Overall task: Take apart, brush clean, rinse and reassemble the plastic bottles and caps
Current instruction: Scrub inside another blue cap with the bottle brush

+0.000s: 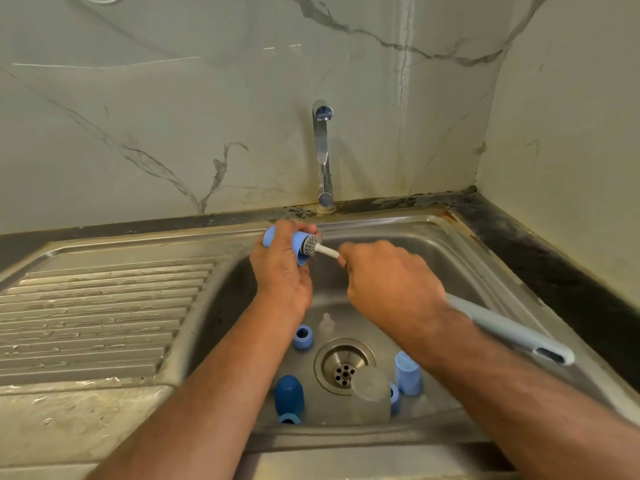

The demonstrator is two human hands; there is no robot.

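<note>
While left hand [282,268] grips one light blue plastic cap [298,244] | right hand [391,289] grips one long grey brush [512,329] | two blue rings [303,337], one dark blue cap [289,393] in steel sink [460,258]

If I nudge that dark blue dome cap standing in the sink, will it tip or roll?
The dark blue cap looks taller than wide, so it would probably tip. Its rounded top suggests that it would then roll across the sink. It is probably light, hollow plastic.
</note>
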